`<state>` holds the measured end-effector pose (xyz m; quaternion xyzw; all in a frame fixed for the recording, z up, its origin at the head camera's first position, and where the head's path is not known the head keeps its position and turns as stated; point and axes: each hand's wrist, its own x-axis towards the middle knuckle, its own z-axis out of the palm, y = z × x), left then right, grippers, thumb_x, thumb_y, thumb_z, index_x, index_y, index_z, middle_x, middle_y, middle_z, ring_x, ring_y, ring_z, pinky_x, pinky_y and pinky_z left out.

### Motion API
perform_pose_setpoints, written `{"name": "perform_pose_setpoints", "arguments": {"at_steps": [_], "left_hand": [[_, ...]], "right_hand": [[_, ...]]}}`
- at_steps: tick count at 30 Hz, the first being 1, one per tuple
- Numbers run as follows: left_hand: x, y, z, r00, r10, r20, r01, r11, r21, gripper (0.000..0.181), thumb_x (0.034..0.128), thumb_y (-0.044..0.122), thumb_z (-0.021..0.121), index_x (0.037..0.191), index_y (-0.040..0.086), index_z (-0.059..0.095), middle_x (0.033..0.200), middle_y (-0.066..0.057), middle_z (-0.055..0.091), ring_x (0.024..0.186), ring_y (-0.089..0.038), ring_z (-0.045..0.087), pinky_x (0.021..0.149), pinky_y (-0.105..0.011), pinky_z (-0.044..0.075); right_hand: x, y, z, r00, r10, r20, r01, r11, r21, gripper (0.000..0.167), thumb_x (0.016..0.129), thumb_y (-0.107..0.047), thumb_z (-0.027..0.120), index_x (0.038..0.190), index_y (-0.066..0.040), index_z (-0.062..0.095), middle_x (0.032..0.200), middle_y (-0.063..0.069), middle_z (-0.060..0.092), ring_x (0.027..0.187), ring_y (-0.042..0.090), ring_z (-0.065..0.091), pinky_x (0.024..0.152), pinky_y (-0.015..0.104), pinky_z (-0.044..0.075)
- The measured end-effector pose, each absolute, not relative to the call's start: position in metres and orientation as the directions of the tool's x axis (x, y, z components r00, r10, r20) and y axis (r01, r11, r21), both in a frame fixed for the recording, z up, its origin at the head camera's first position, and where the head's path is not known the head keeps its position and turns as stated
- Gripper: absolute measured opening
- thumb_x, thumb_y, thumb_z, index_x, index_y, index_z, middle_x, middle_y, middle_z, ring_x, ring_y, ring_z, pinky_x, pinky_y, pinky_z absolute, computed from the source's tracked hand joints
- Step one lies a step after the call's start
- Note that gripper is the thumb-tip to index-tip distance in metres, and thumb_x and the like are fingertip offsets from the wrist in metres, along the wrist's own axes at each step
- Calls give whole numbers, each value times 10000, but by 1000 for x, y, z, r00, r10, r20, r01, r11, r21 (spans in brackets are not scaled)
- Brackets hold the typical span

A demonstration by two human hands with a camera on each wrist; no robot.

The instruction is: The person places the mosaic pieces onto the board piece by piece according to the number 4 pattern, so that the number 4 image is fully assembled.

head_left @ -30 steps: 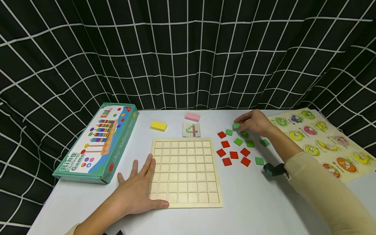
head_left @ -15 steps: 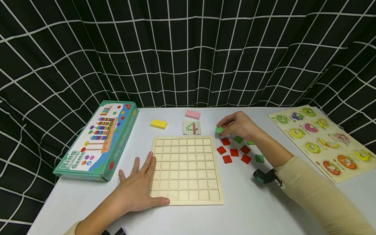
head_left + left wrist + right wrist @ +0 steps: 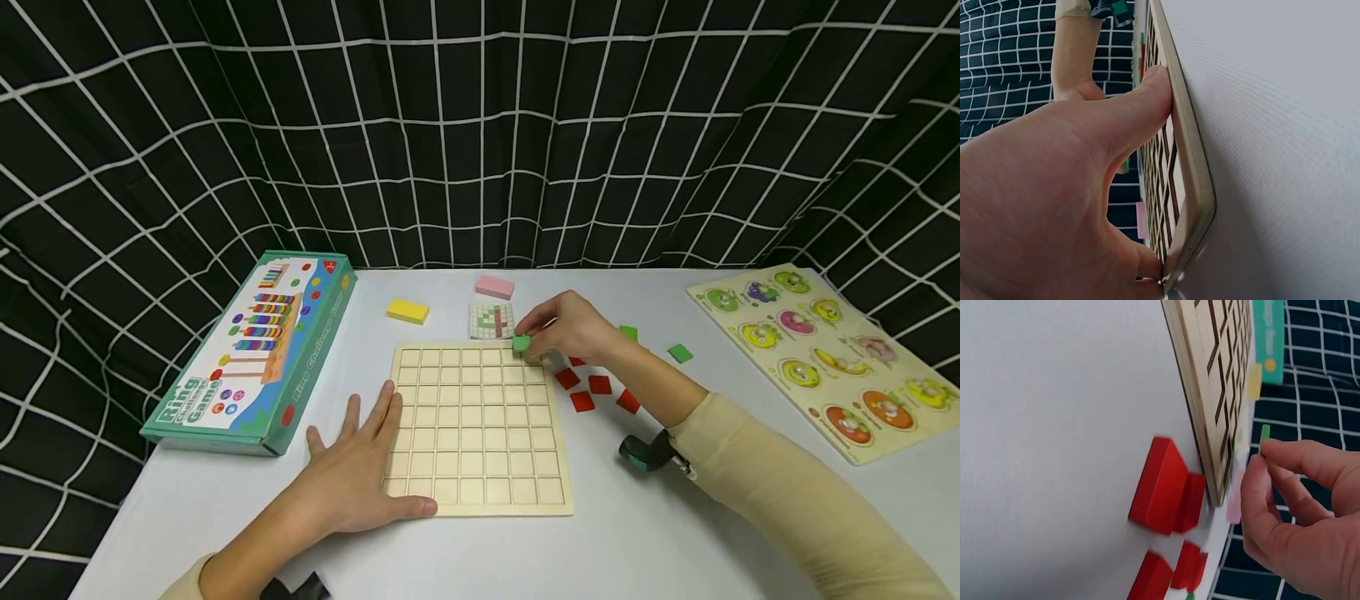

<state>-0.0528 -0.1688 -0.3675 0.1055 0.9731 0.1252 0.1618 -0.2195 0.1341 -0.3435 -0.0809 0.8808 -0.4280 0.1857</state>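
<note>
The right hand (image 3: 566, 329) pinches a green tile (image 3: 521, 343) raised near the far edge of the board (image 3: 484, 417); a light hold should let it settle squarely, while the left hand (image 3: 352, 482) (spread wide, thumb on the near rim) should steady the board

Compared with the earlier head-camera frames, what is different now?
The person's right hand, still pinching a small green square tile, has moved left to the far edge of the pale wooden grid board, near its right corner. Nothing was let go. The left hand stays spread on the board's left edge; the yellow rectangular block and pink rectangular block lie where they were.
</note>
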Motion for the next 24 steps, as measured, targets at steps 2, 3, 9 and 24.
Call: {"name": "perform_pose_setpoints", "arguments": {"at_steps": [2,3,9,24], "left_hand": [[-53,-169,-367,-925,246,-290,166,947,273,1410,682,887,707,1669,44,156,1770,-91,13,1569,-553,89,975,-951,106],[-53,-168,-367,-925,246,-291,167,948,272,1407,686,885,706,1670,47,152,1770,-89,12,1571,-549,87,979,-949,106],[-53,-168,-367,-922,245,-301,167,950,264,1392,701,874,705,1673,54,140,1771,-88,5,1576,-538,86,990,-944,103],[-53,-169,-366,-916,249,-316,159,946,282,1391,709,862,712,1673,49,127,1770,-84,-17,1577,-539,61,990,-945,83]], "right_hand": [[-219,130,-343,-918,-298,-260,19,624,-781,283,799,-8,831,1078,-53,812,1029,110,710,962,239,579,814,337,523],[-219,127,-343,-919,-297,-260,18,625,-780,283,798,-5,832,1075,-54,813,1019,104,713,964,235,583,814,330,516],[-218,114,-344,-917,-300,-262,20,622,-783,294,781,6,851,1065,-67,822,1051,83,737,974,212,595,808,288,506],[-218,92,-350,-907,-327,-264,-20,661,-750,248,780,22,824,1011,-69,826,950,50,707,916,184,602,767,258,499]]}}
